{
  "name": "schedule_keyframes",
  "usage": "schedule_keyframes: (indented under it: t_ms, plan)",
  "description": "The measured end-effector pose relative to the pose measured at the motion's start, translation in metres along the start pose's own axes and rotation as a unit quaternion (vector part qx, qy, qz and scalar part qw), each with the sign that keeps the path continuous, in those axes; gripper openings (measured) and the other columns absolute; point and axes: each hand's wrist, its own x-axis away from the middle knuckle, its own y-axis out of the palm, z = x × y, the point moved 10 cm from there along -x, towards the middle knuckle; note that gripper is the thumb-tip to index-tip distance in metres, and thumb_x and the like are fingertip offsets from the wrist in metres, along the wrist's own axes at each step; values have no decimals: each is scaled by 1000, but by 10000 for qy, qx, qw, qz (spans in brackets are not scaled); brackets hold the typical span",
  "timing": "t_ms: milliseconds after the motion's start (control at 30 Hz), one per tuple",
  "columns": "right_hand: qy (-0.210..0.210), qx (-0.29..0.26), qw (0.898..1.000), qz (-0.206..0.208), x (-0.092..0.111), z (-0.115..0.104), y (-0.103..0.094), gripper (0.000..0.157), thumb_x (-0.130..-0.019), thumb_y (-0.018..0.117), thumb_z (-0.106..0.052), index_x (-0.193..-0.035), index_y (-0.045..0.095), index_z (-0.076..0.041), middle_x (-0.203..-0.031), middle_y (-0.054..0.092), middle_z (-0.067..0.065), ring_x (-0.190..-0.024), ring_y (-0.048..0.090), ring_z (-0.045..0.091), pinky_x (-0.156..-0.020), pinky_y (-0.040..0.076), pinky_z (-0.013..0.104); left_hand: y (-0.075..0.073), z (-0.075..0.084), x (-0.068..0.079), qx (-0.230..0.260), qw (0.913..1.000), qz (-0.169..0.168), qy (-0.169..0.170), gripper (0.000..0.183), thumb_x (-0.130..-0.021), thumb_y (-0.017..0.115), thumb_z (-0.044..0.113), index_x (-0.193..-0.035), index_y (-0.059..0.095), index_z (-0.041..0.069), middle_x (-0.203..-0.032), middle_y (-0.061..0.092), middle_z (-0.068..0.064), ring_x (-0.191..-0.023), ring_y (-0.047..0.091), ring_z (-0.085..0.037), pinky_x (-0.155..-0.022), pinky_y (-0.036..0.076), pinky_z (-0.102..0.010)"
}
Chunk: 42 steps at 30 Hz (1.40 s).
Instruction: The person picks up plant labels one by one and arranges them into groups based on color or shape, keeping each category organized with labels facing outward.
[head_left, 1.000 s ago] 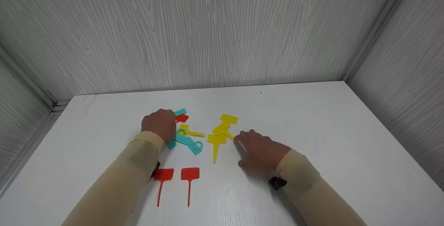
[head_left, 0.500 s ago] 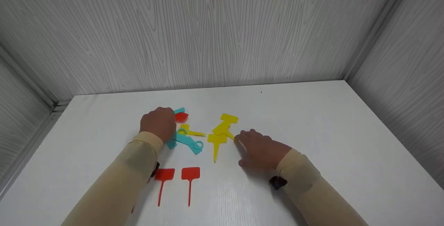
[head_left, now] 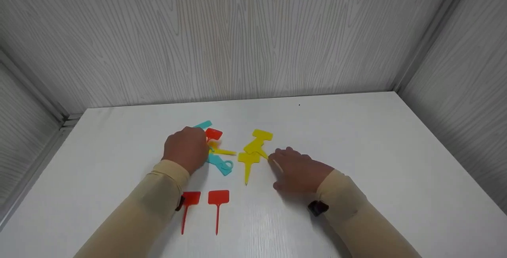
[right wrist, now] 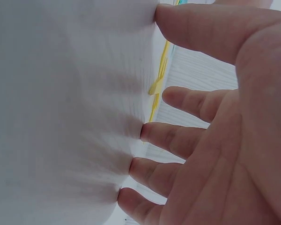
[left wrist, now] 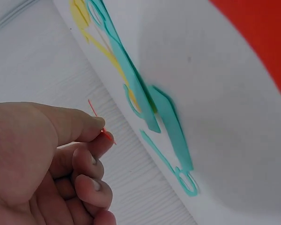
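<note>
In the head view my left hand [head_left: 186,149] is over a loose pile of plant labels. It pinches a red plant label [head_left: 214,134] between thumb and index finger; the left wrist view shows this label edge-on. Beneath and beside that hand lie teal ring-ended labels [head_left: 219,163] and a yellow label [head_left: 225,152], partly hidden. My right hand [head_left: 299,171] rests with fingers spread, several fingertips on the tabletop. Its index finger is close to the tip of one of several overlapping yellow T-shaped labels [head_left: 248,158]; I cannot tell whether they touch.
Two red T-shaped labels [head_left: 218,198] lie side by side near the front of the white table [head_left: 356,131], one partly covered by the left sleeve. Another teal label [head_left: 203,124] is behind the left hand. Grey wood-grain panels [head_left: 245,36] surround the table.
My left hand has moved slightly right, with the red label shifting right and tilting. It now covers more of the teal and yellow labels. The right hand stays in place.
</note>
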Motion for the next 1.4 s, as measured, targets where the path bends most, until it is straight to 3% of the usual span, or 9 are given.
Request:
schedule_keyframes:
  t_ms: [167, 333, 467, 700, 833, 1000, 1200, 1400]
  plan:
    - [0, 39, 10000, -21, -1, 0, 0, 72, -104, 70, -38, -169, 43, -24, -180, 34, 4, -169, 23, 33, -133, 25, 59, -3, 19, 24, 126, 9999, 13, -26, 50, -85, 99, 24, -119, 76, -4, -95, 81, -16, -86, 77, -36, -91, 65, -56]
    - [-65, 9, 10000, -41, -3, 0, 0, 72, -104, 71, -37, -169, 43, -22, -180, 34, 6, -168, 25, 34, -133, 24, 59, -3, 38, 47, 186, 9998, 92, 64, 42, -88, 96, 27, -112, 78, -3, -77, 73, -8, -70, 70, -27, -81, 67, -46]
    - [-133, 62, 9999, 6, -4, 0, -1, 71, -104, 71, -37, -168, 44, -22, -178, 37, 6, -166, 30, 32, -132, 27, 58, -1, 54, 64, 188, 9996, 76, 192, 37, -88, 96, 27, -105, 80, -1, -68, 66, -3, -68, 68, -23, -76, 66, -41]
    - [-32, 123, 9999, 29, -4, 1, 0, 72, -104, 72, -38, -169, 44, -23, -177, 39, 4, -166, 31, 31, -131, 29, 58, 15, 79, 89, 120, 9987, -472, 179, 41, -83, 99, 30, -106, 82, 0, -69, 67, -5, -67, 68, -26, -78, 64, -48]
    - [40, 190, 9998, 57, -4, 0, -1, 72, -103, 73, -39, -168, 45, -24, -177, 40, 4, -164, 34, 30, -131, 31, 57, 21, 92, 104, 139, 9977, -566, 356, 41, -79, 102, 28, -106, 83, 2, -73, 72, -6, -67, 70, -26, -79, 65, -52]
    - [107, 133, 9999, 23, -4, 0, 0, 73, -102, 73, -39, -168, 45, -24, -178, 39, 4, -165, 32, 31, -130, 31, 59, 30, 101, 114, 269, 9962, -684, 465, 44, -76, 104, 28, -107, 85, 4, -77, 75, -5, -69, 71, -25, -84, 66, -54]
    - [128, 170, 9998, 14, -4, 0, -1, 74, -102, 72, -39, -169, 44, -25, -178, 38, 4, -165, 33, 31, -131, 31, 58, 33, 113, 125, 140, 9953, -503, 812, 43, -74, 105, 28, -102, 85, 3, -72, 74, -3, -68, 74, -24, -74, 67, -52]
    - [80, 212, 9997, 34, -3, 1, -1, 75, -103, 72, -41, -171, 42, -24, -179, 36, 4, -166, 30, 31, -132, 29, 57, 41, 116, 126, 316, 9935, -759, 782, 40, -77, 103, 27, -104, 84, 4, -69, 73, 1, -64, 72, -21, -72, 68, -50]
